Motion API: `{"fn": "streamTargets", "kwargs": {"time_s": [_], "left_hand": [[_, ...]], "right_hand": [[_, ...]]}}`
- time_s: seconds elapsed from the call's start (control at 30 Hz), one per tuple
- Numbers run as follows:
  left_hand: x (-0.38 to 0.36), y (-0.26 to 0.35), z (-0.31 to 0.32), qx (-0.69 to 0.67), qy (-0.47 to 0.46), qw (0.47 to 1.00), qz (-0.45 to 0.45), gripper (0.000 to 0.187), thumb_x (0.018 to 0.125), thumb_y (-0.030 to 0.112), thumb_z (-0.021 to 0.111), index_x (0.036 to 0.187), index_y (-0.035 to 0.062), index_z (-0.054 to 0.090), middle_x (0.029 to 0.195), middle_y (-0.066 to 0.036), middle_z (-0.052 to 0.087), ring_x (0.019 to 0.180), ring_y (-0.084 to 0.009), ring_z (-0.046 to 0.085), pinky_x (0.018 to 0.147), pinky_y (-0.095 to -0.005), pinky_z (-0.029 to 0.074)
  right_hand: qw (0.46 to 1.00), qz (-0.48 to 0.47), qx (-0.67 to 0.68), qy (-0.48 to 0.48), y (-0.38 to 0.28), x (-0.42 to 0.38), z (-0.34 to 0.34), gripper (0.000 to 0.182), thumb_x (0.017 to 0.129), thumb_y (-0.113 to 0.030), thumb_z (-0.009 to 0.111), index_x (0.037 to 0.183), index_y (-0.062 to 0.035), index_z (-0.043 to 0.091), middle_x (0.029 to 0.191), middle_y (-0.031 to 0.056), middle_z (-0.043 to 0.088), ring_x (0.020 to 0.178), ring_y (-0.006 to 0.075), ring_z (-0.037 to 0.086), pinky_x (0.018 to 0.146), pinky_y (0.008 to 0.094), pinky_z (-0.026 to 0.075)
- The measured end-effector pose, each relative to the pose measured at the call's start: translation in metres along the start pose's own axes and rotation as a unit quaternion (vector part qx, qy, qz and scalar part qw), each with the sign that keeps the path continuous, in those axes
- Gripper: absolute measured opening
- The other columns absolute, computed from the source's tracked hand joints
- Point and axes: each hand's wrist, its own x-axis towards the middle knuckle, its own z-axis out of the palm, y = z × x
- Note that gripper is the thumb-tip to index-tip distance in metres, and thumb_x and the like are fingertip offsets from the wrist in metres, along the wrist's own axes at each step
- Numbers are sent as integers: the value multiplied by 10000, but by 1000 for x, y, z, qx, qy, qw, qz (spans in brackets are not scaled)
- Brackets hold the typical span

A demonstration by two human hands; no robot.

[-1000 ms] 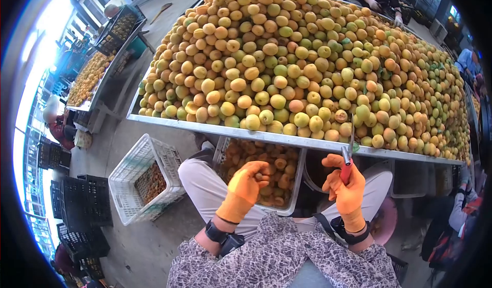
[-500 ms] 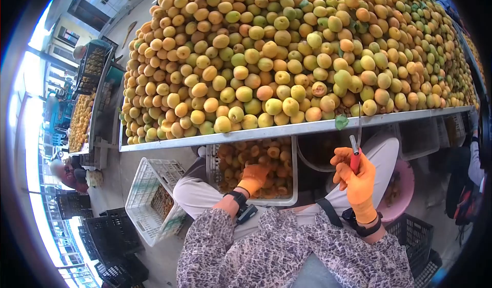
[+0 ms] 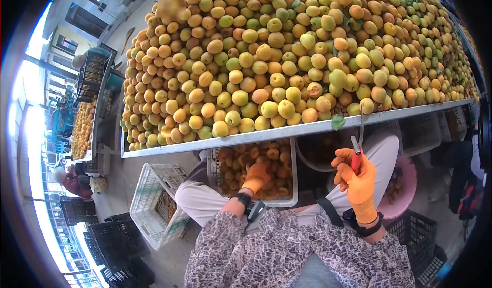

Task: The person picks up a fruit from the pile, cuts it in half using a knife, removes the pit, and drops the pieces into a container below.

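Observation:
My left hand [image 3: 257, 176], in an orange glove, reaches down into a pale crate [image 3: 294, 185] of apricots [image 3: 279, 157], several of them looking cut. Its fingertips are hidden, so what they hold does not show. My right hand [image 3: 361, 185], gloved in orange too, is raised right of that crate. Its fingers are closed around a red-handled tool [image 3: 356, 160] with a metal shaft and a thin, slightly curved metal strip pointing up toward the table rim. Beyond both hands, a large heap of whole apricots [image 3: 261, 96] fills the metal-edged table [image 3: 246, 138].
A white plastic crate [image 3: 146, 201] stands on the floor at left. A dark tub [image 3: 312, 152] sits below the table edge. To the right are a pink basin [image 3: 407, 185] and a black crate [image 3: 417, 231]. Black crates [image 3: 120, 247] stack at lower left; a person [image 3: 77, 180] sits beyond.
The view has shifted slightly. My left hand stays down in the crate of apricots and has turned a little. My right hand holds the red-handled tool in nearly the same place.

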Motion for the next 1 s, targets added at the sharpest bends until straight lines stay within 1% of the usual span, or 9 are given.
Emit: {"fn": "streamTargets", "kwargs": {"time_s": [0.13, 0.2, 0.33, 0.43, 0.57, 0.73, 0.8, 0.87, 1.0], "left_hand": [[-10, 25, -22, -263, 50, 963, 20, 259, 764, 94, 630, 1014, 30, 631, 866, -114, 687, 794, -271, 674, 686, -383, 528], [-15, 66, -76, -511, -170, 839, -80, 324, 815, 128, 682, 1113, 32, 601, 904, -99, 658, 796, -181, 656, 666, -306, 534], [-24, 128, -136, -640, -128, 755, 54, 438, 924, 118, 618, 1329, 41, 471, 1116, -109, 617, 816, -141, 640, 688, -271, 552], [-19, 131, -152, -577, -34, 813, 67, 340, 915, 66, 596, 1252, 36, 557, 1091, -90, 642, 794, -115, 621, 673, -258, 534], [-3, 104, -190, -395, 242, 873, 152, 159, 903, 53, 609, 1052, 26, 656, 850, -8, 651, 672, -78, 584, 606, -221, 472], [40, 69, -226, -298, 418, 853, 96, 162, 878, 52, 625, 1034, 28, 657, 841, -59, 661, 689, -100, 582, 626, -247, 471], [55, 66, -243, -138, 439, 887, 40, 211, 833, 144, 670, 1024, 56, 660, 919, -88, 667, 750, -238, 647, 664, -353, 507], [74, 63, -245, 79, 430, 899, 8, 250, 825, 311, 673, 990, 124, 655, 987, -83, 625, 728, -268, 639, 650, -372, 519], [95, 79, -248, 189, 325, 922, -93, 351, 816, 414, 674, 998, 115, 646, 1040, -93, 634, 918, -285, 657, 726, -407, 534]], "right_hand": [[1000, -3, 6, 7, -7, -2, -1, 253, 864, -11, 604, 1115, 10, 612, 885, 69, 658, 565, 69, 566, 429, 166, 391], [1000, -15, 11, 5, -10, -2, 1, 253, 864, -13, 605, 1116, 9, 611, 884, 67, 657, 563, 68, 564, 430, 165, 391], [1000, -26, 7, 6, -13, -2, 7, 256, 868, -16, 602, 1123, 6, 606, 888, 67, 653, 566, 67, 562, 436, 165, 394], [1000, -17, 13, 9, -13, -1, 6, 255, 862, -15, 603, 1117, 9, 606, 887, 69, 653, 564, 70, 563, 436, 168, 393], [1000, 2, 5, 19, -13, 2, 8, 247, 853, -7, 599, 1099, 17, 616, 871, 70, 657, 545, 73, 556, 433, 174, 393], [1000, -1, 20, 7, -13, 7, 9, 250, 852, -25, 612, 1098, 19, 617, 866, 73, 660, 541, 76, 558, 424, 178, 390], [1000, 14, 17, 8, -14, 8, 9, 246, 852, -25, 613, 1094, 20, 618, 867, 74, 660, 539, 78, 559, 424, 180, 391], [1000, 15, 23, 12, -14, 8, 9, 243, 850, -23, 613, 1089, 21, 619, 868, 74, 660, 537, 78, 560, 423, 182, 391], [1000, 25, 15, 10, -18, 10, 8, 244, 851, -26, 618, 1090, 21, 619, 866, 68, 659, 541, 78, 560, 425, 182, 388]]}}
